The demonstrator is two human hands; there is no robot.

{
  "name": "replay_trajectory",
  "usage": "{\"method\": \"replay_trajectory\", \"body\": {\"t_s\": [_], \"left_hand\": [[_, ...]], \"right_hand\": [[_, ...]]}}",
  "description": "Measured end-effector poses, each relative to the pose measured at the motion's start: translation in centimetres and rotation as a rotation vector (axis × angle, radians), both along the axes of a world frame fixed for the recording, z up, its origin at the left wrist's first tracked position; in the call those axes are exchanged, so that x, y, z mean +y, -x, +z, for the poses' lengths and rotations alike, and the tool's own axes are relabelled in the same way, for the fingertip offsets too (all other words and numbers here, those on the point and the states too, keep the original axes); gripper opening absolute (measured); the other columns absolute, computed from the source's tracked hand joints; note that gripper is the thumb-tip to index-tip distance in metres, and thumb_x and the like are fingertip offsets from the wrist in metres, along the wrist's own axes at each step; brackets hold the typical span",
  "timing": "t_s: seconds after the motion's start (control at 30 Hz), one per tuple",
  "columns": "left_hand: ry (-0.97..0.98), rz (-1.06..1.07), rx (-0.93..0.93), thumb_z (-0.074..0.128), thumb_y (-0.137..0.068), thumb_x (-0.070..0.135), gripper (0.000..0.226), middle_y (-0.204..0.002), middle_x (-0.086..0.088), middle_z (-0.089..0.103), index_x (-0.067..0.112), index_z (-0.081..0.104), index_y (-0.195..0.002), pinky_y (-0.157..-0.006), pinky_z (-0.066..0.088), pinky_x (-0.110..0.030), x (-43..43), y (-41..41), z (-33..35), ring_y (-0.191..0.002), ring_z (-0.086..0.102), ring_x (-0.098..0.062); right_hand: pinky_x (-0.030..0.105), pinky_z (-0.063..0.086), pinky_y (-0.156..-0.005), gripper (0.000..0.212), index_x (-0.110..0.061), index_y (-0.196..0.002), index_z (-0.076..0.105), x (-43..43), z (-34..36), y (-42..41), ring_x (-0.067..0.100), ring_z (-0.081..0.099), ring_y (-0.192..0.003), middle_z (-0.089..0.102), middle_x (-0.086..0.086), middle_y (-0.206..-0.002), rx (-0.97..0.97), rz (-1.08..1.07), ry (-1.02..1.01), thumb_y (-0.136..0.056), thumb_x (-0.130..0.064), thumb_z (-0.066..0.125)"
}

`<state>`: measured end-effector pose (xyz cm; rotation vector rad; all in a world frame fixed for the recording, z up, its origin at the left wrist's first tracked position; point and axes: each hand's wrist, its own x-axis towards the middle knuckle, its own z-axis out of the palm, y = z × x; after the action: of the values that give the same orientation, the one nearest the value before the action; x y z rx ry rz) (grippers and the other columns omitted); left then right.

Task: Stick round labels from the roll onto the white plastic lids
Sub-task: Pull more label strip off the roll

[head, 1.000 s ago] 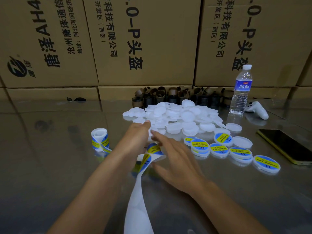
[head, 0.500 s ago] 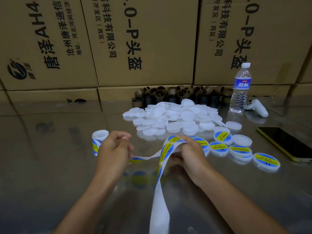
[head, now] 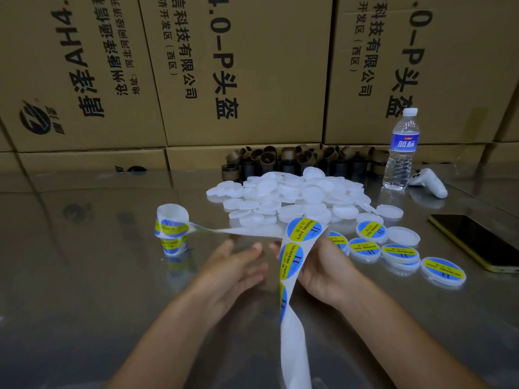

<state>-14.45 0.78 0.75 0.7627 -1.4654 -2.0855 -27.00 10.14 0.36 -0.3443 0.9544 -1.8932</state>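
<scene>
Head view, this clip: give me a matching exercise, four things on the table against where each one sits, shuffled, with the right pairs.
Things:
1. label roll
2. water bottle
3. phone
4. pile of plain lids

Places:
A. far right, lying flat near the table edge
B. middle of the table, in front of the brown tubes
C. left of the hands, standing on end
D. upright at the back right, beside a white controller

Pairs: 1-C, 2-D, 3-A, 4-B
</scene>
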Motion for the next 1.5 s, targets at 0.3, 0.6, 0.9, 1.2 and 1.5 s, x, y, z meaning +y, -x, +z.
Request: {"method": "replay_trajectory", "body": {"t_s": [0.3,0.6,0.9,1.2,1.5], "left_hand": [[-0.029,-0.020,0.349,0.067,-0.072,0.030,0.044,-0.093,-0.002,0.073,0.020,0.058,-0.115,-0.071,0.045,-0.031,-0.3,2.1,-0.3,-0.078,0.069,-0.018],[-0.069,0.029,0.419,0.060,-0.076,0.027,0.032,-0.089,-0.005,0.074,0.009,0.065,-0.102,-0.072,0.060,-0.032,-1.5,1.7,-0.9,-0.082,0.071,-0.018],[0.186,0.337,0.272,0.060,-0.092,0.021,0.009,-0.077,0.006,0.074,0.018,0.065,-0.086,-0.080,0.055,-0.040,-3.0,1.7,-1.3,-0.073,0.070,-0.014],[0.277,0.312,0.244,0.062,-0.091,0.024,0.010,-0.077,-0.001,0.072,0.018,0.067,-0.086,-0.073,0.055,-0.036,-2.1,2.0,-1.0,-0.073,0.068,-0.021],[0.149,0.388,0.261,0.062,-0.092,0.024,0.011,-0.064,0.008,0.070,0.020,0.065,-0.082,-0.047,0.052,-0.021,-2.4,1.7,-0.7,-0.056,0.067,-0.008]], "right_hand": [[0.030,0.053,-0.063,0.021,-0.010,-0.085,0.069,0.2,0.0,-0.4,0.015,0.065,-0.066,0.067,0.004,-0.078,0.184,0.388,-0.148,-0.080,-0.026,0.057],[0.039,0.050,-0.084,0.015,-0.011,-0.099,0.067,0.6,-0.3,0.2,0.020,0.064,-0.084,0.068,0.008,-0.093,0.393,0.422,-0.138,-0.089,-0.009,0.056],[0.040,0.047,-0.092,0.065,-0.024,-0.117,0.068,2.6,1.3,3.4,0.020,0.059,-0.117,0.064,0.004,-0.123,0.298,0.373,0.189,-0.054,-0.031,0.083],[0.013,0.031,-0.046,0.057,-0.020,-0.053,0.055,1.2,1.3,-2.5,0.003,0.039,-0.044,0.042,-0.011,-0.046,1.138,0.189,-0.356,-0.072,-0.073,0.044],[0.016,0.048,-0.067,0.011,-0.030,-0.072,0.071,2.3,2.0,-4.2,0.002,0.062,-0.069,0.068,-0.010,-0.076,1.226,0.431,-0.379,-0.082,-0.034,0.071]]}}
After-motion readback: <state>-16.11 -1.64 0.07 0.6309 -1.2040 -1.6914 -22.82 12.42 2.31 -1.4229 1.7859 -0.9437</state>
